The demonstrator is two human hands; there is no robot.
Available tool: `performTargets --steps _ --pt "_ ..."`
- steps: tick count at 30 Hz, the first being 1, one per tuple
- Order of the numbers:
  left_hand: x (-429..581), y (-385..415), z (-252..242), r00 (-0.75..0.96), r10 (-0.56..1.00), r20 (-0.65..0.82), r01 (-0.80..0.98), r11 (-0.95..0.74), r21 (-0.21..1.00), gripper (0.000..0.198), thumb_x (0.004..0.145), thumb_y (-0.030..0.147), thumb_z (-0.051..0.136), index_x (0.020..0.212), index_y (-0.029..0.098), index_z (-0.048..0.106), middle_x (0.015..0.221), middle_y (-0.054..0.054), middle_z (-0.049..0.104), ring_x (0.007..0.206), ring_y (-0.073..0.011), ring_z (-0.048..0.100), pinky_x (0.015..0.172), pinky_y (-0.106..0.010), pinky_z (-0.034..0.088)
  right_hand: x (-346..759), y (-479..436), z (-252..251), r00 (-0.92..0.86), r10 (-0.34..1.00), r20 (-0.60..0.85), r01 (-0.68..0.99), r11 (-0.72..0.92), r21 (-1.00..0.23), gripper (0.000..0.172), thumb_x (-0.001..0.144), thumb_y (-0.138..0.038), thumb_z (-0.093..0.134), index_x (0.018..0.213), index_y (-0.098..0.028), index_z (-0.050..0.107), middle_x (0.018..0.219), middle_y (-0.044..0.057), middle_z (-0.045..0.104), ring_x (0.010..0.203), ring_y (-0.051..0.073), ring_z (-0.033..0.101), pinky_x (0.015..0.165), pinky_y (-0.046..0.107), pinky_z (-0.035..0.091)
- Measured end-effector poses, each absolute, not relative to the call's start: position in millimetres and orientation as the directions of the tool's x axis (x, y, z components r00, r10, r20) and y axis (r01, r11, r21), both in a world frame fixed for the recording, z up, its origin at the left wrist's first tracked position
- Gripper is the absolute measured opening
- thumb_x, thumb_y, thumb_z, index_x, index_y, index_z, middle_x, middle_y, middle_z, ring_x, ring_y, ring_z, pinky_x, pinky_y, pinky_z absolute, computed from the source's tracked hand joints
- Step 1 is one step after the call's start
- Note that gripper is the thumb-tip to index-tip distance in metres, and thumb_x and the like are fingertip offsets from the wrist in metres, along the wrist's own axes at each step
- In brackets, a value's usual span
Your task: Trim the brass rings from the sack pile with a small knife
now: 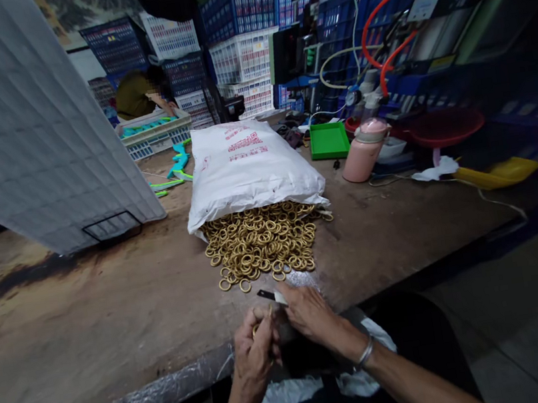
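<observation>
My left hand (255, 345) is closed at the near edge of the table, with a gold-coloured ring (255, 329) pinched in its fingers. Close beside it, my right hand (309, 310) grips a small knife (269, 296) with a dark blade and a pale handle; the blade points up and left. Just beyond both hands lies a heap of gold-coloured rings (259, 240), spilling from the mouth of a white sack (248, 164) with red print. A few loose rings rest at the heap's near edge.
A large pale ribbed panel (36, 128) stands on the table (117, 332) at left. A green tray (329, 141), a pink bottle (365, 150) and a machine with red hoses are at right. Another person (137, 96) bends over a crate (158, 137) behind, before stacked crates.
</observation>
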State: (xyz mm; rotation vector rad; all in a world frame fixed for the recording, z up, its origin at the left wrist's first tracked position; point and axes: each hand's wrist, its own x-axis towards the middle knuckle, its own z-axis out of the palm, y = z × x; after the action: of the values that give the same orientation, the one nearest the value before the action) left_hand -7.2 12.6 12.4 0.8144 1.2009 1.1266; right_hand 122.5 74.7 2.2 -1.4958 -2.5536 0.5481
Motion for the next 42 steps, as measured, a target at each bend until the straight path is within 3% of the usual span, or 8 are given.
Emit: performTargets --steps 6,10,17,21,26,33,39,42 --pt "-13.4 4.6 18.0 0.055 0.95 -0.307 -0.523 0.289 0.802 0.023 0.076 0.039 0.056 0.072 0.017 0.049 0.059 0.004 0.05 0.037 -0.0033 0.036 0.032 -0.015 0.034 101.9 91.1 1.0 -0.512 0.859 0.005 0.797 0.477 -0.371 0.022 0.074 -0.013 0.041 0.094 -0.017 0.049 0.076 0.004 0.062 0.068 0.015 0.056 0.056 0.025 0.027" --pt "-25.8 4.5 14.0 0.025 0.935 -0.354 -0.587 0.3 0.752 0.025 0.078 0.038 0.054 0.07 0.014 0.052 0.075 -0.002 0.057 0.043 -0.0029 0.04 0.033 -0.013 0.032 77.6 96.5 -1.3 -0.497 0.864 0.077 0.797 0.489 -0.354 0.02 0.077 -0.018 0.045 0.097 -0.019 0.047 0.083 0.004 0.063 0.074 0.016 0.057 0.059 0.025 0.029" --pt "-46.4 2.5 11.9 0.098 0.932 -0.349 -0.751 0.299 0.589 0.018 0.075 0.029 0.058 0.088 0.018 0.054 0.07 0.001 0.054 0.043 -0.0037 0.042 0.033 -0.012 0.028 55.7 100.4 -7.0 -0.474 0.881 0.001 0.848 0.456 -0.271 0.02 0.082 -0.025 0.045 0.102 -0.022 0.045 0.086 0.005 0.063 0.077 0.019 0.057 0.062 0.026 0.031" --pt "-51.7 6.7 6.7 0.111 0.918 -0.382 -0.805 0.309 0.507 0.02 0.071 0.031 0.063 0.072 0.014 0.053 0.072 -0.001 0.054 0.048 -0.0036 0.044 0.032 -0.01 0.024 60.1 96.6 -10.6 -0.472 0.881 0.037 0.844 0.464 -0.268 0.016 0.081 -0.019 0.041 0.095 -0.021 0.048 0.085 0.005 0.062 0.075 0.017 0.056 0.063 0.027 0.03" --pt "-45.7 13.7 4.8 0.01 0.908 -0.42 -0.736 0.291 0.611 0.025 0.067 0.031 0.067 0.069 0.015 0.048 0.066 0.002 0.052 0.046 -0.0038 0.044 0.032 -0.01 0.024 75.5 93.7 -12.0 -0.498 0.865 0.056 0.797 0.482 -0.363 0.018 0.076 -0.014 0.042 0.091 -0.018 0.049 0.077 0.004 0.06 0.068 0.016 0.053 0.06 0.025 0.029" --pt "-27.3 26.8 7.4 -0.201 0.893 -0.403 -0.397 0.302 0.867 0.047 0.065 0.043 0.064 0.101 0.017 0.05 0.055 0.006 0.05 0.038 -0.0049 0.04 0.031 -0.013 0.03 98.9 87.4 3.9 -0.474 0.88 0.021 0.414 0.244 -0.877 0.014 0.081 -0.026 0.04 0.073 -0.018 0.049 0.064 -0.002 0.051 0.06 0.01 0.045 0.056 0.02 0.033" --pt "-17.2 28.3 7.0 -0.166 0.929 -0.33 -0.284 0.276 0.918 0.031 0.07 0.046 0.058 0.063 0.016 0.052 0.041 0.008 0.042 0.032 -0.0044 0.033 0.032 -0.015 0.028 110.2 77.5 10.7 -0.512 0.848 -0.138 0.15 -0.07 -0.986 0.018 0.079 -0.034 0.043 0.07 -0.019 0.046 0.049 -0.009 0.035 0.044 0.006 0.032 0.046 0.018 0.028" --pt "-16.2 27.1 8.6 -0.241 0.948 -0.206 -0.176 0.166 0.97 0.023 0.072 0.038 0.059 0.062 0.017 0.057 0.042 0.006 0.045 0.034 -0.0066 0.037 0.035 -0.017 0.03 111.9 76.1 10.1 -0.509 0.839 -0.19 0.14 -0.137 -0.981 0.023 0.08 -0.039 0.042 0.069 -0.019 0.044 0.049 -0.009 0.037 0.041 0.005 0.03 0.042 0.018 0.026"
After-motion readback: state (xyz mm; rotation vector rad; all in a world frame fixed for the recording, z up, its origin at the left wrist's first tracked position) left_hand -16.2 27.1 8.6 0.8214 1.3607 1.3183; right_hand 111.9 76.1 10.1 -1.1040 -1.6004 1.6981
